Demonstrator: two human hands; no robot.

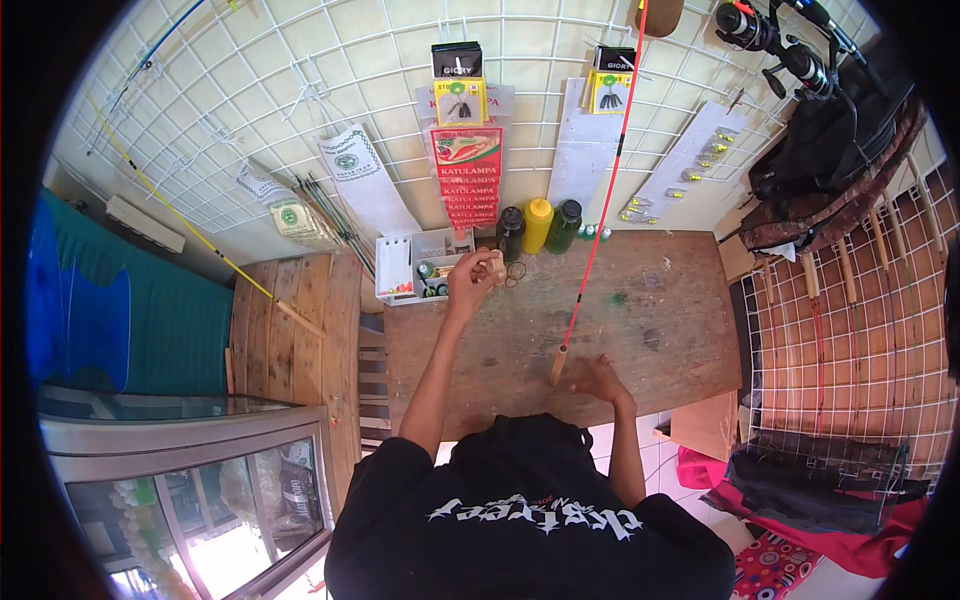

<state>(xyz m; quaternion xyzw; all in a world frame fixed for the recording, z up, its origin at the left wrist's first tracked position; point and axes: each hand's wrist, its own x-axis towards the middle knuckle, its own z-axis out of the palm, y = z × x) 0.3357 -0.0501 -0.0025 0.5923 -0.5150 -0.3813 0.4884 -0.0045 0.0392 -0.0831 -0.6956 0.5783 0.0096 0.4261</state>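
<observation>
My left hand reaches over the back left of the wooden table. Its fingers are closed on a small tan roundish piece; the exact kind is too small to make out. Close by, a thin dark loop lies on the tabletop. My right hand is low over the table's front part, fingers apart and holding nothing. Just left of it is the wooden handle of a red fishing rod, which stretches up toward the wall grid. Whether my fingertips touch the handle cannot be told.
A white divided box stands at the table's back left, beside a dark bottle, a yellow squeeze bottle and a green bottle. A yellow rod leans at the left. Tackle packets hang on the white wire grid.
</observation>
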